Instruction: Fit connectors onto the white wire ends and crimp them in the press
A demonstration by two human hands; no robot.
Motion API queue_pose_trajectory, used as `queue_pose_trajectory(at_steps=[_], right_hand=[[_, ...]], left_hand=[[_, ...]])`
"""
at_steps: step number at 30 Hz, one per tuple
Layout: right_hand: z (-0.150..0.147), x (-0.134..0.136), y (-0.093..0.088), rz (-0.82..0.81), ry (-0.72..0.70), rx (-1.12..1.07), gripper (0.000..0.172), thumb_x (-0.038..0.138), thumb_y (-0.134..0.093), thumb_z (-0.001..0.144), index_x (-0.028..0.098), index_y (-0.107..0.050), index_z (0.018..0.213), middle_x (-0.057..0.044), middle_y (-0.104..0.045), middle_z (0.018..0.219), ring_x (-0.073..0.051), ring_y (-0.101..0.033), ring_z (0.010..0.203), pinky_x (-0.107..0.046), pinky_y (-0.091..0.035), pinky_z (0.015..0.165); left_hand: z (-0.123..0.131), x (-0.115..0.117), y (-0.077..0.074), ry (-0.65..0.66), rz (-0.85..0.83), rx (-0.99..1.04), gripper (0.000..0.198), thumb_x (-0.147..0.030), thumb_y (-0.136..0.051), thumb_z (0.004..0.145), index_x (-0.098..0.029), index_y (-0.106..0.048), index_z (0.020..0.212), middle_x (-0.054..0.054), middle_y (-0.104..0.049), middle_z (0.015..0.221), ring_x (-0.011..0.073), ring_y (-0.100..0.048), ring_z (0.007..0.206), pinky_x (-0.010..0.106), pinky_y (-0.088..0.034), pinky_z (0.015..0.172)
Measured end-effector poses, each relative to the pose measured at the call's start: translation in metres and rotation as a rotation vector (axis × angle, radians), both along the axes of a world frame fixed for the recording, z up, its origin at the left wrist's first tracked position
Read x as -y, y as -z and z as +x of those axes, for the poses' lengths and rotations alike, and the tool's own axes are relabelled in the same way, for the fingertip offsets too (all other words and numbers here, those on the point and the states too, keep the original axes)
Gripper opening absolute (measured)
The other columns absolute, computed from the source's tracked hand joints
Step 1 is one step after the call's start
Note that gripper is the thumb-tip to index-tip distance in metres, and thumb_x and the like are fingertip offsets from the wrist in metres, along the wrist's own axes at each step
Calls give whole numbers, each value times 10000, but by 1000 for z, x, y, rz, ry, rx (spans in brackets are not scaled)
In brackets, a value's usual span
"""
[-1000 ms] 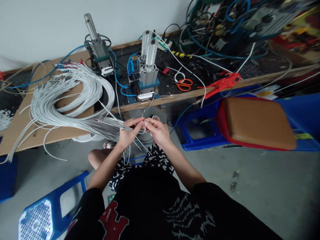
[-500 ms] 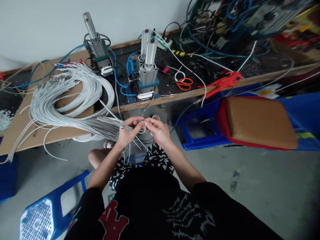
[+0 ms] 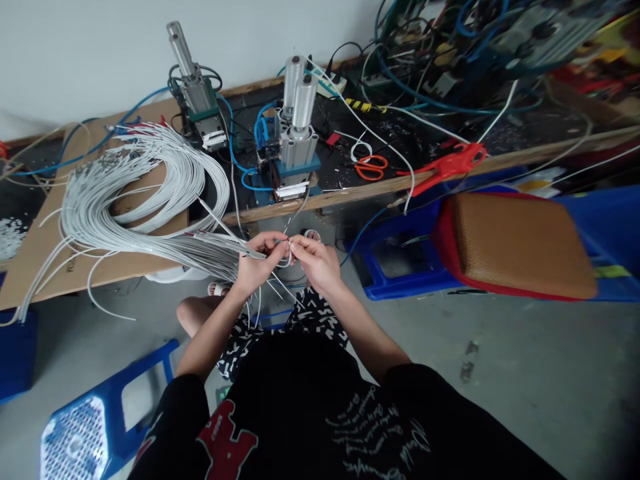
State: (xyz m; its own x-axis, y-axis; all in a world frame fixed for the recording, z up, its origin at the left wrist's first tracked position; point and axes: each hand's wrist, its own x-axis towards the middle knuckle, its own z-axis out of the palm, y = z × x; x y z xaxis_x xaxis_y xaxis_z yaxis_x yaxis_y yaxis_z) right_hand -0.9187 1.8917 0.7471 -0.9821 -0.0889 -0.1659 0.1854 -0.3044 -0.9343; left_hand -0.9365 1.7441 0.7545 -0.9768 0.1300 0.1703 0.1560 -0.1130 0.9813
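Note:
Over my lap, in front of the bench edge, my left hand (image 3: 261, 261) and my right hand (image 3: 313, 260) meet fingertip to fingertip. Both are closed in a pinch on a white cable (image 3: 288, 259), whose end is too small to make out. Some loose cable ends pass under my left hand and hang below it. From there a large coiled bundle of white cables (image 3: 150, 200) runs left across a cardboard sheet (image 3: 50, 267). A press with two knurled metal cylinders (image 3: 299, 147) stands just beyond my hands.
Another press (image 3: 197, 100) stands further left. Orange-handled scissors (image 3: 371, 168) and a red cutter (image 3: 450, 163) lie on the bench (image 3: 340, 193). A blue stool with a brown cushion (image 3: 523, 247) is at right. Another blue stool (image 3: 100, 420) stands at lower left.
The view has shifted very slightly. My hands keep the same pinch on the cable, with hardly any visible movement.

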Motion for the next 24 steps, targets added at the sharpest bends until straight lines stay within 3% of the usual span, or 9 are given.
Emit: queue_pose_trajectory(at_steps=[7, 14, 24], right_hand=[[1, 3, -5, 36, 14, -7, 371, 564, -761, 790, 212, -659, 731, 14, -552, 669, -132, -461, 638, -285, -392, 633], [3, 4, -16, 95, 40, -55, 361, 533, -745, 824, 204, -657, 705, 11, -562, 665, -124, -462, 630, -279, -370, 616], [3, 7, -13, 93, 68, -16, 367, 557, -753, 808, 209, -652, 747, 12, -577, 692, -127, -457, 639, -277, -363, 608]], left_hand=[[0, -1, -3, 0, 2, 7, 238, -379, -782, 864, -162, -710, 929, -52, -595, 585, 70, -517, 522, 207, -389, 522], [-2, 1, -5, 128, 30, 28, 281, -424, -726, 907, -161, -626, 912, -13, -666, 693, 93, -616, 609, 220, -462, 593], [-3, 6, -4, 182, 1, 37, 267, -407, -707, 925, -159, -612, 900, 1, -672, 715, 91, -609, 626, 217, -447, 597]])
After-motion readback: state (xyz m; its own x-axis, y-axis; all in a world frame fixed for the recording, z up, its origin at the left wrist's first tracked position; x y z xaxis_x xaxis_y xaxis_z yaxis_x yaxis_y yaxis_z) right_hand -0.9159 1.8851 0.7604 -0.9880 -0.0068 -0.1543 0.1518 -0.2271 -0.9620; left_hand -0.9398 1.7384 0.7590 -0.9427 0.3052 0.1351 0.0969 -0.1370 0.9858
